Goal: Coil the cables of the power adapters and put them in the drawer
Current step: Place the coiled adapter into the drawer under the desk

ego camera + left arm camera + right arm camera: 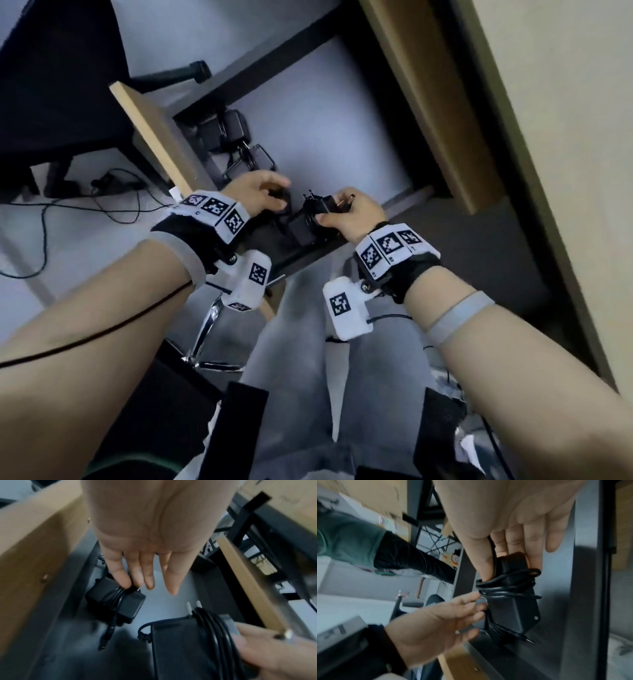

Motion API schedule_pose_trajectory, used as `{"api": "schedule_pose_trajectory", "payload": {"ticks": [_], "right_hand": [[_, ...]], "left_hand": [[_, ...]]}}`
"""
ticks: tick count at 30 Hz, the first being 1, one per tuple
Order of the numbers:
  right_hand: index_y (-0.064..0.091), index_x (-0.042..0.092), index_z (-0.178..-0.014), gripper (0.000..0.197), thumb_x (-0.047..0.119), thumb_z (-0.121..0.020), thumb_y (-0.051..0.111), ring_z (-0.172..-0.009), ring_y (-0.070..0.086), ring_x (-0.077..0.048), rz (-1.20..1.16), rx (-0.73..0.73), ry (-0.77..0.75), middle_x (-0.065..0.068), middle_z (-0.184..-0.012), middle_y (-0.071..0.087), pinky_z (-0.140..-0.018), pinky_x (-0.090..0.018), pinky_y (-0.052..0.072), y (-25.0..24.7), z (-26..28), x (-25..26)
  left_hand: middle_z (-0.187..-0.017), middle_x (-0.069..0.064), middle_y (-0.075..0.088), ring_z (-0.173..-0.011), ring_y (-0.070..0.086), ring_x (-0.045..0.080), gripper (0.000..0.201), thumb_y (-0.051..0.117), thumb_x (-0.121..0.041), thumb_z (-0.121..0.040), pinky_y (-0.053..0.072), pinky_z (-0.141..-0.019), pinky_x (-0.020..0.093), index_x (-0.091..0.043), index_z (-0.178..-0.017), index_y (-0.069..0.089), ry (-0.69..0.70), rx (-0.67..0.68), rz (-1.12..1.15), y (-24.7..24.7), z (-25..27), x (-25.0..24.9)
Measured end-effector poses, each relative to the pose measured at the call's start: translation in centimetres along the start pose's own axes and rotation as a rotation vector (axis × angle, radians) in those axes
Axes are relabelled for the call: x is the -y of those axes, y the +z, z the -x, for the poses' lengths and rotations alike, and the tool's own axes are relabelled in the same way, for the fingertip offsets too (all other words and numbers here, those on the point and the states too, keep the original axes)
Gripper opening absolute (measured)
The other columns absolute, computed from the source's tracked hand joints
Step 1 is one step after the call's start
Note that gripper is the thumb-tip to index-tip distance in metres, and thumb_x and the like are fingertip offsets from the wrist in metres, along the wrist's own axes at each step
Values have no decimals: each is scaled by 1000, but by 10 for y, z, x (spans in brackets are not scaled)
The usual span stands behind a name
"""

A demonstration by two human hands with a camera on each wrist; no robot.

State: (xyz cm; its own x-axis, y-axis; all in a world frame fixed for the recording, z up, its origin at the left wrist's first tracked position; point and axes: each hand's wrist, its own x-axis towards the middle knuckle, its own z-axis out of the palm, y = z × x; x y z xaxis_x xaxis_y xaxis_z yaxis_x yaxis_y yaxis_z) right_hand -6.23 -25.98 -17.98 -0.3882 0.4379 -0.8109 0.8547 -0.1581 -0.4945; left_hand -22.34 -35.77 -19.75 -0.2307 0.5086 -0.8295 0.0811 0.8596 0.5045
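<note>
The drawer stands pulled out, its pale floor bare in the middle. My right hand grips a black power adapter with its cable wound round the body, low over the drawer's front edge. Its plug prongs point into the drawer. My left hand is just left of it with its fingers nearly straight. Their tips touch a smaller coiled adapter that lies on the drawer floor by the left wall. The left thumb is hidden in the left wrist view.
Several more black adapters lie packed in the drawer's far left corner. A wooden panel runs along the drawer's left side and the desk frame along its right. Loose cables and a chrome chair base are on the floor.
</note>
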Motion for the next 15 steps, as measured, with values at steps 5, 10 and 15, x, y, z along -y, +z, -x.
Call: {"api": "schedule_pose_trajectory", "payload": {"ticks": [5,10,15], "right_hand": [[59,20,-103,33,33,-75,69,-95,58,-26,373,103,23,-5,-100,62,-77,-27,43,20,-22,0],[61,19,-103,37,37,-72,72,-96,60,-25,497,206,55,-3,-97,61,-80,-27,47,35,-42,-4],[63,17,-103,38,36,-71,74,-94,62,-26,524,248,57,-5,-100,65,-87,-35,52,47,-53,-7]], "left_hand": [[-154,3,23,-142,21,14,47,63,-10,-84,11,-113,25,-28,-127,55,59,148,-456,1,-22,11],[-158,-7,7,-142,18,16,53,54,-10,-89,13,-110,26,-35,-135,44,19,182,-737,3,-36,13],[-157,-10,3,-141,19,20,59,45,-2,-92,14,-108,25,-39,-137,38,-1,160,-802,6,-37,19]]}}
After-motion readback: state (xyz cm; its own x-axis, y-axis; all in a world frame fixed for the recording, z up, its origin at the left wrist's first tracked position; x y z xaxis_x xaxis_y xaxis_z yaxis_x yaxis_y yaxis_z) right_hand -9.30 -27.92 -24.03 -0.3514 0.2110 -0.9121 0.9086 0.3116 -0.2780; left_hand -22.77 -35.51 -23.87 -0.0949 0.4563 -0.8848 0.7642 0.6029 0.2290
